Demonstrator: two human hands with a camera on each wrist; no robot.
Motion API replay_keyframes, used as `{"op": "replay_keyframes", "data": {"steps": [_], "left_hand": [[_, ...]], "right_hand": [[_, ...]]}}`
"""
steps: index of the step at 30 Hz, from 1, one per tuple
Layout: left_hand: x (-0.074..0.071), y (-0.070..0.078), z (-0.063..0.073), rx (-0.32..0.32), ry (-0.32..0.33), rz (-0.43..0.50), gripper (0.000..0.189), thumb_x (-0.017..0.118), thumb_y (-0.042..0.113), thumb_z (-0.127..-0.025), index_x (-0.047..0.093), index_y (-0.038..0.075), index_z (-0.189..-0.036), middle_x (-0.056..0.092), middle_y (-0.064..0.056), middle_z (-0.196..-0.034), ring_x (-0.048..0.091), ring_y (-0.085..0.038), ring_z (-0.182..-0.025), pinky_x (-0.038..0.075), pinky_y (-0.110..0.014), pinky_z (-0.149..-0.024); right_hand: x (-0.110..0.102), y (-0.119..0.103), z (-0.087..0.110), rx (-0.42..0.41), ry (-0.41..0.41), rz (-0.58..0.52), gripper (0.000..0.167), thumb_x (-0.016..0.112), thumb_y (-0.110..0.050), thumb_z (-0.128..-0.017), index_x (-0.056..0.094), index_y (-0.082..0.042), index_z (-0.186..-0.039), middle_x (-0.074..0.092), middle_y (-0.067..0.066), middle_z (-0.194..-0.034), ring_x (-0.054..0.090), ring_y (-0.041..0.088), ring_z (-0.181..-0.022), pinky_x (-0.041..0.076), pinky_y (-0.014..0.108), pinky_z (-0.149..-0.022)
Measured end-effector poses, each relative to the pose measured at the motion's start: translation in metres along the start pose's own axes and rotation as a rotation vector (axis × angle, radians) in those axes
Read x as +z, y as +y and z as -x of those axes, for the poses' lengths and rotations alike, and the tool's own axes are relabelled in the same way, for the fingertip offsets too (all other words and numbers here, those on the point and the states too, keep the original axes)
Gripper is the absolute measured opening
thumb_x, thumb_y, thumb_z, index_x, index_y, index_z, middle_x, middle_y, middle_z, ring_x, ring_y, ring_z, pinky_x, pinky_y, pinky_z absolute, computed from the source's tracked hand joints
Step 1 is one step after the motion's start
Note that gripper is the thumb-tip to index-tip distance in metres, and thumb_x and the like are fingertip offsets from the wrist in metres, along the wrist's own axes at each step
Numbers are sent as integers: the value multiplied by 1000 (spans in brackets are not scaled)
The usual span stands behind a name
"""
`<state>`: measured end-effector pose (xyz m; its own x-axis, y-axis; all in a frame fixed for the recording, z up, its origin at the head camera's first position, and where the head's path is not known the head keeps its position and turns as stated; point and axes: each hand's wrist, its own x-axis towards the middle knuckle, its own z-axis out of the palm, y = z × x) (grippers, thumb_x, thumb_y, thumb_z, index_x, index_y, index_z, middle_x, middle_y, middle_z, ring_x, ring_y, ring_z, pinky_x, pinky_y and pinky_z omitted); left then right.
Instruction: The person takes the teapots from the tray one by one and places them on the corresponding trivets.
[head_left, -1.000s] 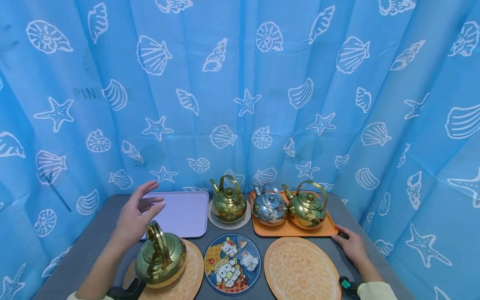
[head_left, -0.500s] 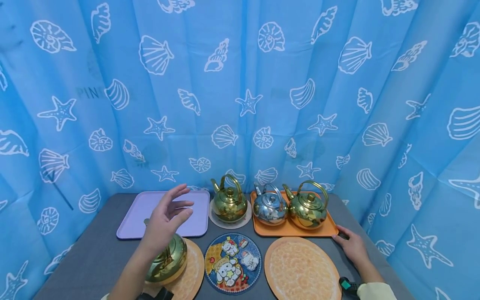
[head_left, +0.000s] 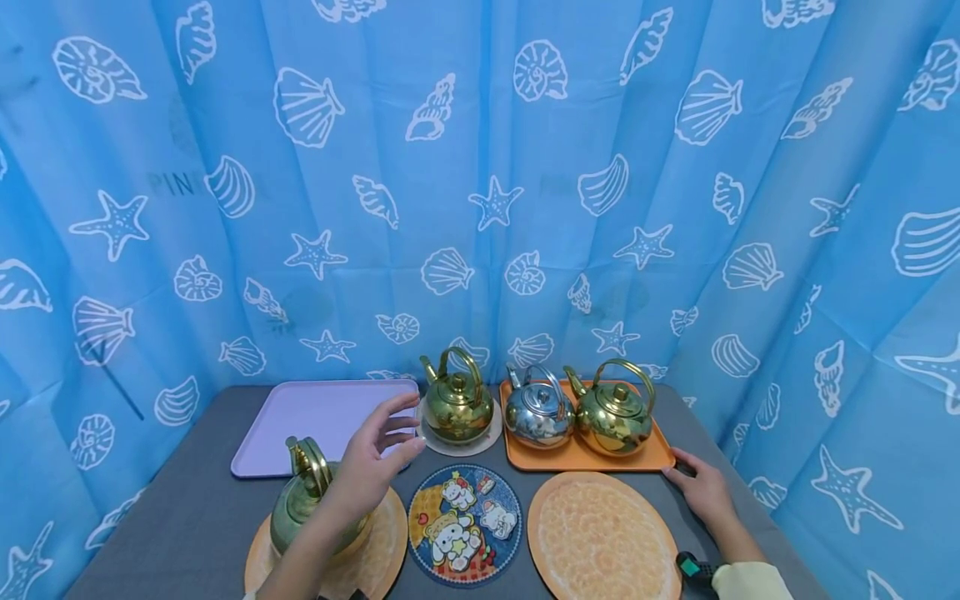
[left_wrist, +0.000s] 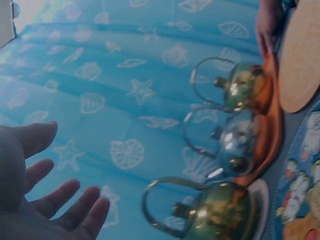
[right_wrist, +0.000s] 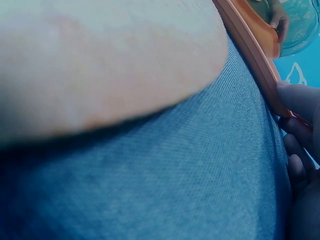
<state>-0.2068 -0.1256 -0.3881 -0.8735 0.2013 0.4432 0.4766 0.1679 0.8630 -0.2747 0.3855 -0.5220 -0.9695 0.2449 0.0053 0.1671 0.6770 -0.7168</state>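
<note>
My left hand [head_left: 375,458] is raised with nothing in it, fingers spread and slightly bent, just left of a gold kettle [head_left: 459,408] on a pale round mat [head_left: 435,446]. Below it and partly behind my forearm, another gold kettle [head_left: 296,504] stands on the left round tan placemat [head_left: 390,533]. At the right, my right hand [head_left: 705,487] grips the near right corner of an orange tray [head_left: 517,458], thumb on the rim in the right wrist view. A silver kettle [head_left: 538,417] and a third gold kettle [head_left: 615,421] stand side by side on that tray.
A lilac tray [head_left: 300,417] lies at the back left. Front and centre is a blue round mat with cartoon animals [head_left: 465,525], with another round tan placemat [head_left: 603,533] to its right. A blue shell-print curtain [head_left: 480,208] hangs behind the grey table [head_left: 180,500].
My left hand has moved right, from above the front-left gold kettle to beside the gold kettle on the pale mat. My right hand has stayed at the orange tray's corner.
</note>
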Motion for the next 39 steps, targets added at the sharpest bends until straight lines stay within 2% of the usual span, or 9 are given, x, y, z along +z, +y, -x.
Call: {"op": "replay_keyframes", "data": {"steps": [5,10,15,23,31,39], "left_hand": [[12,-13,-2,-19,12,27,54,66,15,-94,44,21,-143,47,-5,-140,49,-27,-122,43,-49,-100],[24,-28,-2,-70,20,83,55,65,10,-94,44,20,-143,45,-6,-141,46,-33,-125,40,-53,-102],[38,-45,-6,-122,-7,118,54,64,11,-94,44,14,-144,47,-9,-140,47,-34,-125,37,-56,-103],[55,-62,-11,-143,-56,122,52,65,14,-94,45,17,-143,48,-11,-137,48,-33,-122,43,-47,-98],[64,-78,-14,-121,-143,116,57,61,17,-97,38,13,-148,53,-15,-136,50,-34,-123,40,-52,-100],[77,-99,-14,-176,-171,107,57,60,17,-98,36,13,-149,54,-14,-134,52,-37,-120,41,-51,-98]], "right_hand": [[2,1,0,5,6,0,61,60,-28,-97,41,6,-142,34,33,-145,26,52,-133,23,63,-106],[2,3,-1,6,4,7,61,60,-30,-97,41,6,-143,33,33,-146,25,52,-133,23,63,-106],[1,2,0,17,7,10,61,60,-29,-97,40,6,-143,33,33,-145,25,52,-134,22,63,-106],[2,1,-1,24,15,14,61,60,-29,-97,41,5,-143,34,33,-145,25,52,-133,23,63,-106],[3,0,-2,32,10,12,60,60,-29,-97,41,5,-143,34,33,-145,25,52,-133,23,63,-106],[1,-1,-1,30,-2,9,62,59,-32,-97,41,4,-144,32,33,-146,24,52,-134,21,64,-106]]}}
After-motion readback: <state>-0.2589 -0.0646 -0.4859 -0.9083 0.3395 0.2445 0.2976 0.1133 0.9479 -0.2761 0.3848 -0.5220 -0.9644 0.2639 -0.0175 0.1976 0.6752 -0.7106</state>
